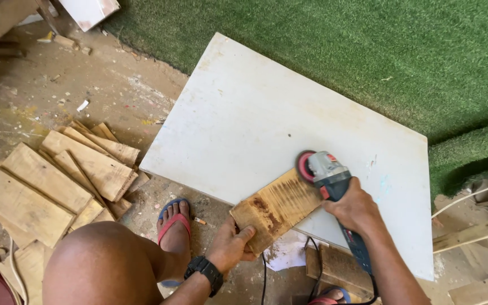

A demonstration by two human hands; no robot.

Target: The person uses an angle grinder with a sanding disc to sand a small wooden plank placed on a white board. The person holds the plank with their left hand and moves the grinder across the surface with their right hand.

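My right hand [356, 208] grips a blue and grey angle grinder [329, 172] whose red sanding disc [304, 166] rests on the far end of a worn wooden plank [275, 208]. My left hand [231, 244], with a black watch on its wrist, clamps the near end of that plank. The plank lies across the front edge of a large white board [266, 113] on the ground. Part of the plank's surface looks sanded pale, with dark stains left in the middle.
A pile of several wooden planks [57, 181] lies at the left on the dusty floor. Green artificial turf [368, 45] spreads behind the white board. My foot in a blue and red sandal [173, 223] stands beside the board. The grinder's cable [264, 277] trails down. Wood scraps [481, 231] sit at right.
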